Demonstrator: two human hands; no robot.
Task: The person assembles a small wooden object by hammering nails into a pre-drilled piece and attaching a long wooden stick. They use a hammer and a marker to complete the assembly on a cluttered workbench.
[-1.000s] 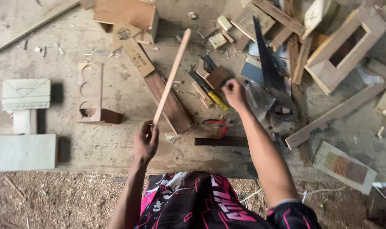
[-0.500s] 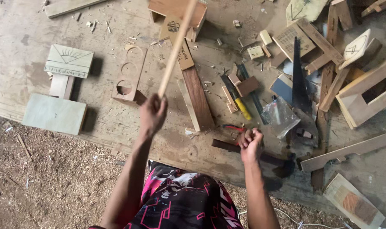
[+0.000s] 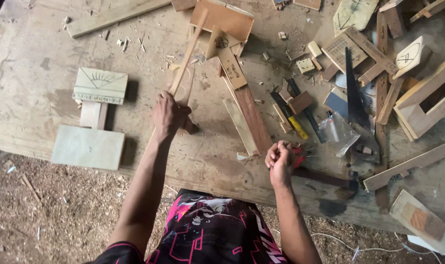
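My left hand (image 3: 167, 116) grips the near end of a long thin wooden stick (image 3: 188, 53), which points away from me over the worn workbench (image 3: 36, 54). Under that hand lies a wooden piece with round cut-outs (image 3: 185, 85). My right hand (image 3: 280, 159) is curled into a fist near the bench's front edge, beside red-handled pliers (image 3: 300, 155); whether it holds something small is hidden by the fingers. A dark wooden plank (image 3: 254, 120) lies between my hands.
A handsaw (image 3: 354, 93) lies right of centre among offcuts, chisels (image 3: 295, 120) and a clear plastic bag (image 3: 337, 133). A wooden box frame (image 3: 427, 100) sits far right. Pale painted boards (image 3: 88, 146) rest at the left. Sawdust covers the floor (image 3: 32, 215).
My right hand has drawn back from the tools to the bench's front edge and closed. My left hand with the stick has shifted left, and the camera has tilted.
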